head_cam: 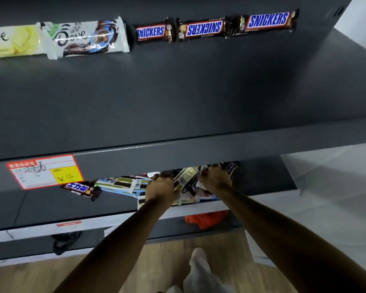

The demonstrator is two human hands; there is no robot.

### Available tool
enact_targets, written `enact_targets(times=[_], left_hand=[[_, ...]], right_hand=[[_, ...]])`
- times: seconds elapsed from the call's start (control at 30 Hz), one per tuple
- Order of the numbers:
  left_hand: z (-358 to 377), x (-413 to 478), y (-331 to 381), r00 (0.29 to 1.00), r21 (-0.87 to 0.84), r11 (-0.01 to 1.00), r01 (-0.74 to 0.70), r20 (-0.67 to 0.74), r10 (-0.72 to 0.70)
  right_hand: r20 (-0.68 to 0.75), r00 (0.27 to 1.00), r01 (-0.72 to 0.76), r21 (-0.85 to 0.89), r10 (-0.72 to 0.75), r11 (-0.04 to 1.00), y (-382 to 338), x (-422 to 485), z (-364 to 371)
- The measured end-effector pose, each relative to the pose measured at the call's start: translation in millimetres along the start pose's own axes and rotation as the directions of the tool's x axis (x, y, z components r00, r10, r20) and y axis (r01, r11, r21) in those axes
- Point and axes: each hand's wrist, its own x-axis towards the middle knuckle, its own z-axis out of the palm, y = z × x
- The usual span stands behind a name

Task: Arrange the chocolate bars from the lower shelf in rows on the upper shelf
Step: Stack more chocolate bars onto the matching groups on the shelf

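Along the back of the dark grey upper shelf (178,92), a pale yellow Dove bar (13,41), a white Dove bar (85,38) and three brown Snickers bars (203,28) are being kept end to end, presumably leaving front rows free. Below, the left hand (162,188) and right hand (217,179) are being reached into the jumbled heap of wrapped bars (118,183) on the lower shelf (40,208); each grip's state cannot be told.

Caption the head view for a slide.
Left hand and right hand reach among loose bars on the lower shelf; two Dove bars and three Snickers line the upper shelf.
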Motion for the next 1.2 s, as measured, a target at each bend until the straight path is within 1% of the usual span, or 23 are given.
enact_targets(times=[0.03,0.1,0.2,0.23,0.27,0.33,0.37,0.43,0.47,0.5,0.53,0.6,0.63,0.73,0.83,0.93,1.03,1.1,1.2], left_hand=[[2,3,1,1.000,0.017,1.000,-0.003,0.005,0.003],[4,9,2,1.000,0.063,0.998,-0.012,0.017,0.011],[6,12,5,0.999,0.110,0.994,-0.004,0.049,-0.001],[7,13,6,0.998,0.102,0.995,0.008,0.059,-0.014],[8,13,7,0.997,0.087,0.996,0.024,0.068,-0.030],[7,14,11,0.995,0.027,0.997,0.066,0.071,-0.068],[7,15,12,0.994,0.000,0.997,0.083,0.071,-0.082],[3,15,13,0.992,-0.021,0.994,0.104,0.078,-0.102],[0,14,13,0.991,-0.021,0.995,0.102,0.093,-0.100],[-3,13,12,0.990,-0.016,0.996,0.091,0.113,-0.089],[-6,11,10,0.989,-0.008,0.997,0.077,0.128,-0.075],[-13,7,6,0.991,0.014,0.999,0.048,0.125,-0.050],[-17,5,3,0.994,0.033,0.999,0.031,0.103,-0.034],[-29,-5,-9,0.999,0.078,0.996,-0.033,0.023,0.031],[-38,-19,-18,0.998,0.115,0.991,-0.063,-0.009,0.064],[-48,-40,-28,0.994,0.091,0.992,-0.092,-0.057,0.098],[-59,-63,-39,0.971,0.076,0.981,-0.179,-0.148,0.189],[-66,-81,-48,0.949,0.098,0.971,-0.218,-0.213,0.234],[-73,-106,-63,0.914,0.086,0.963,-0.254,-0.306,0.268]], right_hand=[[-0.006,1.000,-0.017,0.006,0.017,1.000,-1,2,3],[-0.004,1.000,-0.021,0.075,0.021,0.997,-4,8,8],[0.138,0.990,-0.074,0.278,0.037,0.958,-9,11,19],[0.165,0.986,-0.077,0.261,0.034,0.962,-7,14,24],[0.168,0.984,-0.100,0.236,0.061,0.967,3,24,37],[0.208,0.976,-0.110,0.215,0.064,0.970,19,40,53],[0.203,0.977,-0.107,0.188,0.068,0.976,9,29,38],[0.286,0.958,-0.066,0.123,0.029,0.990,-5,19,20],[0.330,0.944,-0.077,0.131,0.029,0.988,-12,13,10],[0.316,0.948,-0.088,0.138,0.040,0.987,-16,12,3],[0.244,0.967,-0.114,0.156,0.074,0.981,-13,16,1],[0.118,0.986,-0.130,0.111,0.117,0.985,-8,17,-4],[0.072,0.990,-0.122,0.061,0.118,0.991,-7,12,-9],[0.094,0.984,-0.151,-0.042,0.154,0.988,-7,-3,-25],[0.061,0.991,-0.111,-0.072,0.116,0.991,-13,-21,-35],[0.067,0.995,-0.068,-0.035,0.070,0.997,-17,-46,-38],[0.110,0.994,0.010,-0.021,-0.007,1.000,-20,-77,-41],[0.136,0.989,0.058,0.063,-0.067,0.996,-23,-96,-39],[0.124,0.971,0.178,0.190,-0.204,0.965,-32,-125,-38]])
